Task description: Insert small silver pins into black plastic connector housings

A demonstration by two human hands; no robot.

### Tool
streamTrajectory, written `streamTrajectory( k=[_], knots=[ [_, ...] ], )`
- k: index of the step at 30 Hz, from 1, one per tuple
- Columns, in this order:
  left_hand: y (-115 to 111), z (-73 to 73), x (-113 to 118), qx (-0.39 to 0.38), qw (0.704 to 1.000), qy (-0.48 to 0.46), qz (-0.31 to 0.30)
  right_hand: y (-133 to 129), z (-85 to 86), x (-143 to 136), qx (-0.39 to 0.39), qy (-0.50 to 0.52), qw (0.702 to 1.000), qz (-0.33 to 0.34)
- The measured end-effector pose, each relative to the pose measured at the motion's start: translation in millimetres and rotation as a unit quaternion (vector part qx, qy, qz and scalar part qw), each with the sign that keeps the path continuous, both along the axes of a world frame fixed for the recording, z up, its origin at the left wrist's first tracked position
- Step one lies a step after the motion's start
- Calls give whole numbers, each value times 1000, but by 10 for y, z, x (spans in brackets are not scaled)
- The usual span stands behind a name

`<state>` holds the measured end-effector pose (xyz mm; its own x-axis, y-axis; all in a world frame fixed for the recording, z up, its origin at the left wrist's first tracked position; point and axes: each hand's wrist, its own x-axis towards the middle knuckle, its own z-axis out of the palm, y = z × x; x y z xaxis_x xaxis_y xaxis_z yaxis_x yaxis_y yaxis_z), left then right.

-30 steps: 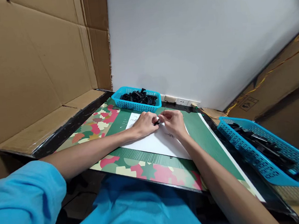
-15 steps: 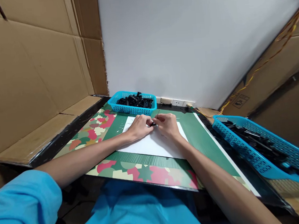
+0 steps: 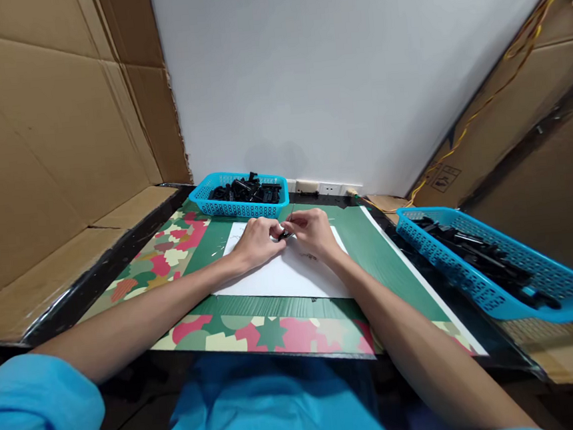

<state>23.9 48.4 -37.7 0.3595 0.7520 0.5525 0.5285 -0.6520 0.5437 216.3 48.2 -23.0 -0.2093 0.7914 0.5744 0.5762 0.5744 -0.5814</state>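
Over one white sheet [image 3: 282, 279], the left hand [image 3: 256, 239] and right hand [image 3: 313, 231] pinch one small black part [image 3: 283, 234] together; two blue baskets [image 3: 237, 196] [image 3: 492, 270] flank the sheet.

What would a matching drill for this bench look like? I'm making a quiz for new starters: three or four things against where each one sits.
Things:
1. small black part
2. white sheet
3. far blue basket
4. right blue basket

Places:
A. at the back of the mat, by the wall
B. pinched between both hands
C. flat on the green mat, under the hands
D. off the mat's right edge

Pairs: 1-B, 2-C, 3-A, 4-D
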Motion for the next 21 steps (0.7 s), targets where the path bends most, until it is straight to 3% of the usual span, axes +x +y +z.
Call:
streamTrajectory(
  k=[14,21],
  knots=[
    [32,-21,-6,17,1000,12,-12,-42,-29,-38,4,6,1000,-11],
    [6,-3,2,76,997,15,-6,-82,180,41,18,60,998,6]
  ],
)
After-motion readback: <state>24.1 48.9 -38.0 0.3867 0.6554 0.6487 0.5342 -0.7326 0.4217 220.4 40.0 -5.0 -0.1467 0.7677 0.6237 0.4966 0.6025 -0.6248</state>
